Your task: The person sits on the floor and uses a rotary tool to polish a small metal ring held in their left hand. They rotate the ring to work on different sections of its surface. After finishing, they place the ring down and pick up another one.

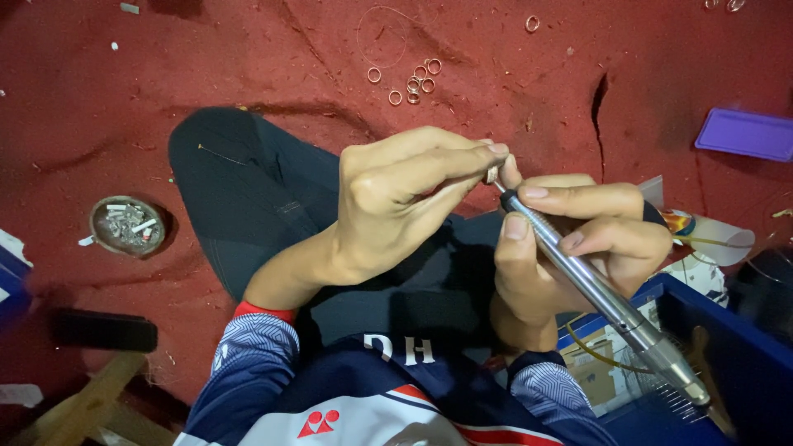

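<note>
The left hand (396,194) is curled over the person's lap, thumb and fingertips pinched shut on a small ring (492,173), while the right hand (578,239) is wrapped in a pen-like grip round a slim metal rotary handpiece (595,289) whose tip touches the ring. It looks like grinding or polishing of the ring's edge, so the next move calls for a steady pinch and light pressure. More loose rings (413,81) lie near the far edge of the red floor (248,49).

Seven small metal rings (413,81) clustered on red floor, one silver rotary handpiece (595,289), one round ashtray (126,225), one purple lid (746,134).
</note>
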